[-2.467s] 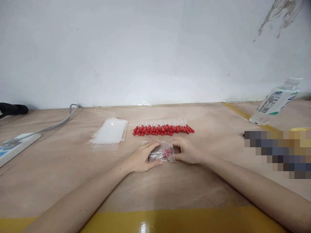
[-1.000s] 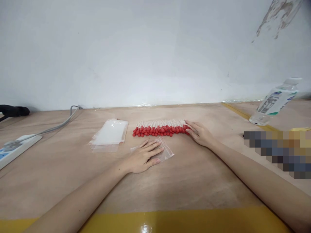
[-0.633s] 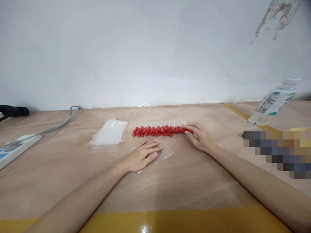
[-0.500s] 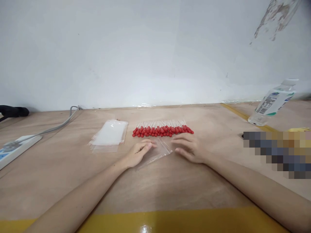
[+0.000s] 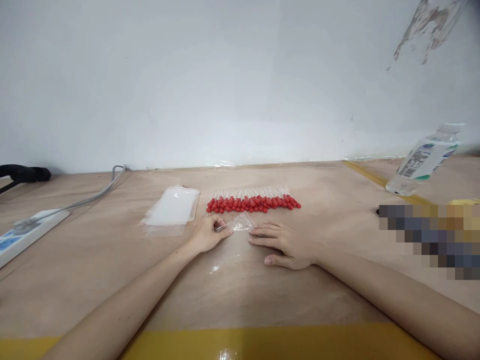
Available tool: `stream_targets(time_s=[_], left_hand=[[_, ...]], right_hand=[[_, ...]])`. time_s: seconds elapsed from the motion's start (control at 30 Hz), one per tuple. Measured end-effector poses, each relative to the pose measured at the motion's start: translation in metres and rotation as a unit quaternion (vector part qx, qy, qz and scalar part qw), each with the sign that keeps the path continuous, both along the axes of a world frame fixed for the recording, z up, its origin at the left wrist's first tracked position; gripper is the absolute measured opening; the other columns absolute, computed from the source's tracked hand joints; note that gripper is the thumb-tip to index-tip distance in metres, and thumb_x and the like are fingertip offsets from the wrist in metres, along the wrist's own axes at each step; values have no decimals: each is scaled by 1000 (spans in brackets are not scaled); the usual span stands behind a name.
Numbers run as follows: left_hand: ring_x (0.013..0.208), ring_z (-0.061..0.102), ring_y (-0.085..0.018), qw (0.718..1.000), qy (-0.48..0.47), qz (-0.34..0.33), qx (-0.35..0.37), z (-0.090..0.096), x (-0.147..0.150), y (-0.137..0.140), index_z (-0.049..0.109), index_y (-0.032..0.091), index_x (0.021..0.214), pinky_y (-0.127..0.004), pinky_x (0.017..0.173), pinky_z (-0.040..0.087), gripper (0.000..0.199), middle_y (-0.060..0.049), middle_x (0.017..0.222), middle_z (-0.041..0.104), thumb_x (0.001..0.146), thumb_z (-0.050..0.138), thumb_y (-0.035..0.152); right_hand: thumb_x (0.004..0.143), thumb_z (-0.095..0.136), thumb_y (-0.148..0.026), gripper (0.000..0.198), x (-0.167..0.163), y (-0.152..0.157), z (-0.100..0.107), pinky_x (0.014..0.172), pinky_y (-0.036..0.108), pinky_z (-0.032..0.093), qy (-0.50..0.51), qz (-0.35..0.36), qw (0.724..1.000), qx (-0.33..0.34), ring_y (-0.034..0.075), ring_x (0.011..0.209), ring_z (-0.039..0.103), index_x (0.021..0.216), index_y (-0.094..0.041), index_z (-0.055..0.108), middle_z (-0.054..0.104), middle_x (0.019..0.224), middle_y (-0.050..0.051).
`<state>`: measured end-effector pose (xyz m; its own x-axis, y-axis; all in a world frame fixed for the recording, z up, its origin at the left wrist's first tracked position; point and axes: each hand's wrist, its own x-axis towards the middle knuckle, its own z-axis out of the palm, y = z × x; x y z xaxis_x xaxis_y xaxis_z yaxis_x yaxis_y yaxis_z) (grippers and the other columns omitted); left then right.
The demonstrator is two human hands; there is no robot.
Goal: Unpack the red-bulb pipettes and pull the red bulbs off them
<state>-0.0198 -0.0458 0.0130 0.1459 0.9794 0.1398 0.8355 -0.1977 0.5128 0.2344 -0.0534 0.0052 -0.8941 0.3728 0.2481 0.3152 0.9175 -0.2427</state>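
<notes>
A clear plastic bag [image 5: 240,224] lies on the table between my hands, its upper part folded or creased. My left hand [image 5: 208,233] pinches the bag's left edge between thumb and fingers. Flat beside it on the right, my right hand [image 5: 287,245] has its fingers stretched out, with the fingertips at the bag's right edge. Just beyond the bag is a row of many thin white sticks with red tips [image 5: 253,202], the red ends toward me. To the left of the sticks rests a stack of clear bags [image 5: 172,206].
A white power strip [image 5: 37,227] with a grey cable [image 5: 90,197] lies at the left, near a black object [image 5: 30,173]. On the right, a labelled plastic bottle [image 5: 423,160] stands beside a blurred-out patch. A white wall [image 5: 240,90] rises behind the table.
My left hand has closed in a pinch on the bag's edge and the bag has turned and creased. My right hand has moved slightly down and left, and now lies flat.
</notes>
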Motion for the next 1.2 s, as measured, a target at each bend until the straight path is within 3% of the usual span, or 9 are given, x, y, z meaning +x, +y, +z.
stream_targets(time_s=[0.13, 0.2, 0.37, 0.53, 0.67, 0.8, 0.9, 1.0, 1.2], left_hand=[[61, 50, -14, 995, 1, -95, -14, 16, -9, 3, 49, 19, 71, -25, 55, 39, 26, 2, 66, 53, 73, 51, 45], [60, 50, -13, 995, -13, -93, 14, 29, -21, 10, 49, 19, 81, -25, 56, 40, 24, 2, 68, 53, 75, 49, 42], [58, 52, -14, 979, -40, 120, 160, 54, -69, 40, 36, 23, 121, -27, 60, 41, 45, 0, 76, 55, 77, 44, 28], [84, 54, -23, 950, 141, 246, 132, 37, -105, 56, 58, 22, 107, -36, 77, 40, 37, -9, 86, 54, 78, 35, 15], [109, 39, -37, 940, 222, 237, 107, 15, -120, 55, 63, 23, 102, -52, 86, 32, 31, -16, 110, 47, 77, 44, 21], [114, 32, -42, 942, 234, 219, 100, 13, -133, 58, 64, 30, 98, -58, 85, 26, 27, -15, 121, 43, 79, 46, 31], [115, 32, -39, 935, 208, 238, 157, 23, -127, 59, 65, 29, 93, -56, 86, 26, 23, -13, 122, 43, 79, 46, 33], [113, 37, -33, 928, 167, 223, 247, 34, -101, 54, 64, 25, 90, -50, 90, 26, 22, -9, 118, 47, 79, 48, 35], [107, 44, -24, 963, 113, 36, 243, 30, -24, 35, 63, 24, 84, -41, 92, 28, 23, -6, 107, 53, 78, 49, 41]], right_hand=[[83, 46, -44, 53, 2, -2, -1, 100, 43, 30, 27, -23, 999, -17, 23, 123, 34, 130, -22, 38, 36, 136, 9], [83, 46, -43, 52, 4, -3, -3, 99, 42, 32, 36, -40, 998, -27, 23, 123, 35, 130, -22, 38, 35, 136, 9], [83, 46, -43, 50, 5, -3, -6, 99, 43, 32, 51, -42, 997, -36, 23, 122, 36, 129, -23, 40, 37, 135, 9], [83, 47, -44, 48, 4, -3, -5, 99, 43, 32, 47, -51, 997, -38, 23, 121, 37, 125, -21, 46, 39, 134, 10], [82, 47, -44, 48, 4, -2, -5, 98, 43, 33, 50, -52, 997, -36, 23, 120, 38, 124, -21, 46, 40, 133, 10], [82, 47, -44, 47, 4, -1, -7, 97, 43, 35, 62, -50, 996, -35, 23, 118, 40, 124, -22, 47, 42, 131, 10], [82, 48, -44, 47, 4, -1, -8, 96, 42, 35, 68, -46, 996, -35, 23, 117, 41, 124, -22, 47, 44, 130, 10], [82, 47, -44, 47, 4, -1, -7, 96, 42, 35, 65, -45, 996, -33, 23, 116, 42, 123, -21, 47, 44, 128, 10], [83, 46, -44, 47, 3, -1, -6, 96, 42, 35, 56, -50, 997, -33, 22, 115, 42, 123, -20, 48, 46, 127, 10]])
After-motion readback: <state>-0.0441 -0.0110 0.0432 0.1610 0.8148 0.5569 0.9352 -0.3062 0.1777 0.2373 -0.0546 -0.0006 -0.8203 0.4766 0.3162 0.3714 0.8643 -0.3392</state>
